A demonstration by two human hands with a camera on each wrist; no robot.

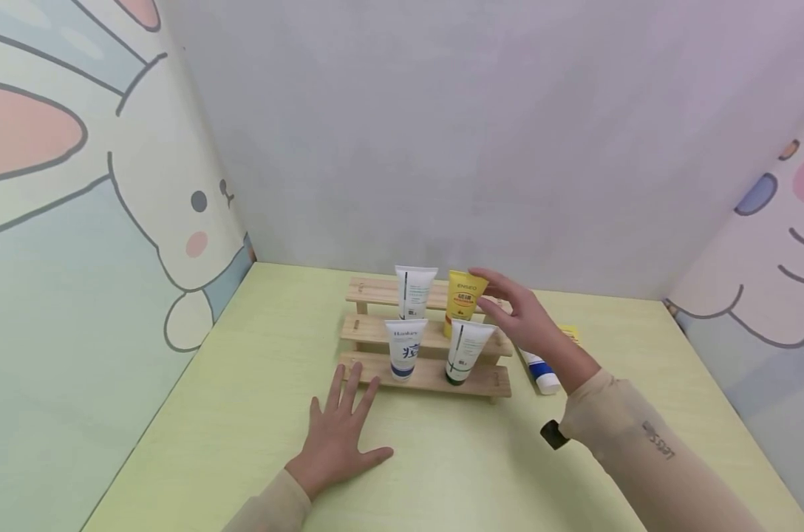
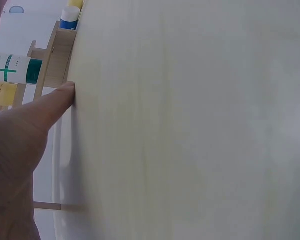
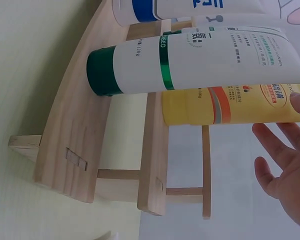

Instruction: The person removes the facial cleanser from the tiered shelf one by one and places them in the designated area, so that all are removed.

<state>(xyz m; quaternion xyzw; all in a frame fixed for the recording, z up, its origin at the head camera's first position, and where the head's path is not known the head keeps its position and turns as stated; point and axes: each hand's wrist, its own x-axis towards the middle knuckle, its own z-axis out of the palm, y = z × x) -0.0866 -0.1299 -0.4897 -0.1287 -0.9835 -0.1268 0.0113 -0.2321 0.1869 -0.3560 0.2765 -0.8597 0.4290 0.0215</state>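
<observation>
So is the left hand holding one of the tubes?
No, the left hand lies flat on the table with fingers spread, in front of the wooden rack.

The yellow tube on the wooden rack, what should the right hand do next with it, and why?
Probably draw the right hand back from the yellow tube. The tube already stands upright on the wooden rack, and the wrist view shows the fingers spread beside it, not gripping. The left hand lies flat on the table.

I see a blue-capped white tube (image 1: pixel 543 372) lying on the pale green worktop (image 1: pixel 242 414) beside the rack, and cartoon rabbit walls (image 1: pixel 76 222) around it.
</observation>
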